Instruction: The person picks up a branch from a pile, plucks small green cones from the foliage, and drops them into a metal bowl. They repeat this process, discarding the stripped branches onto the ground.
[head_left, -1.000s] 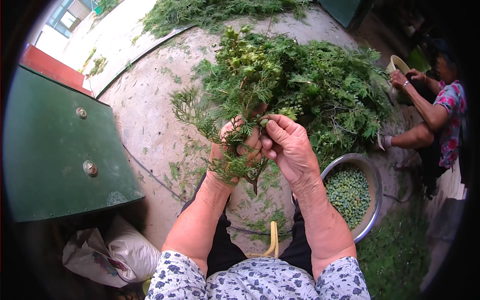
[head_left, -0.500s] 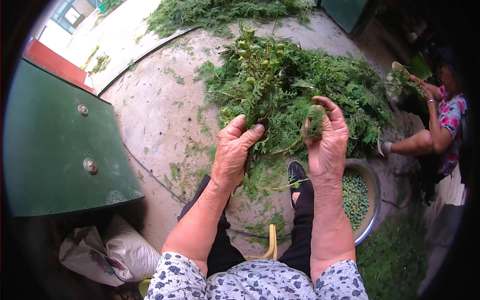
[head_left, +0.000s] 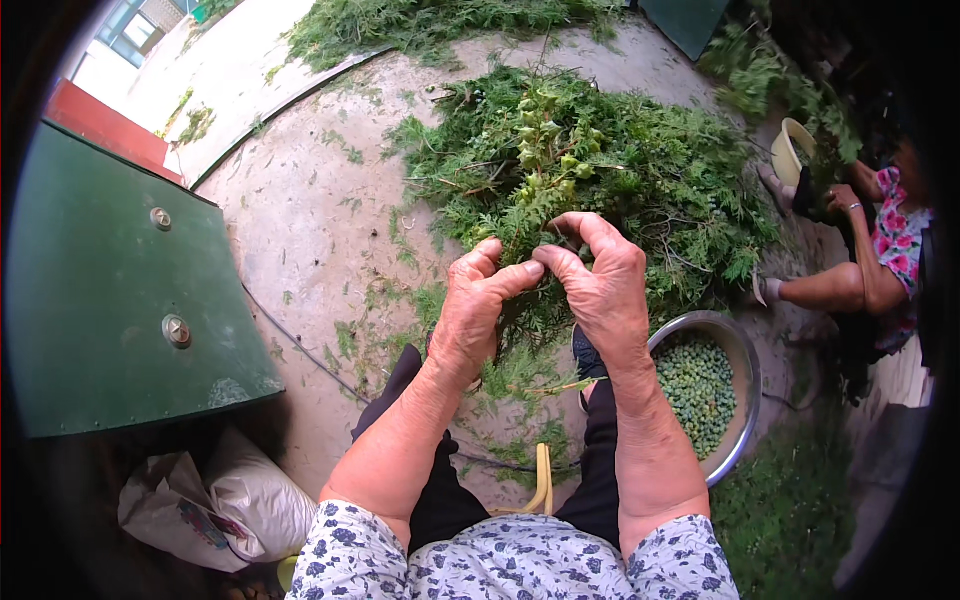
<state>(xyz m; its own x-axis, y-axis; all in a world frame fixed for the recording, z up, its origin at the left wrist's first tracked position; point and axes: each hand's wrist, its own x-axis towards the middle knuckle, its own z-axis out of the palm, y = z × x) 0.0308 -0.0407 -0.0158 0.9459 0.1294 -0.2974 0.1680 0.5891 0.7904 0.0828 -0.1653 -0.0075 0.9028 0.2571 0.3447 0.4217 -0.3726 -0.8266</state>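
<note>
A leafy conifer branch [head_left: 535, 205] with pale green seed cones stands up from my hands, over a heap of cut greenery. My left hand [head_left: 478, 300] is closed around its lower part, thumb pressed against the fingers. My right hand [head_left: 603, 285] pinches at the same branch, its thumb tip close to my left thumb. What lies between the right fingertips is hidden. Below and right of my right hand, a metal basin [head_left: 740, 385] holds many small green cones [head_left: 694, 398].
Cut branches [head_left: 650, 190] are heaped ahead on the concrete. At right sits another person [head_left: 880, 250] handling a branch beside a cream bucket [head_left: 785, 152]. A green metal panel [head_left: 110, 300] stands left, with white sacks [head_left: 255, 500] below. A yellow bent piece [head_left: 544, 480] is between my legs.
My right hand has moved left to the branch, and the sprig it held is no longer seen there. The branch top has tipped right. The other person's branch has shifted, uncovering the bucket.
</note>
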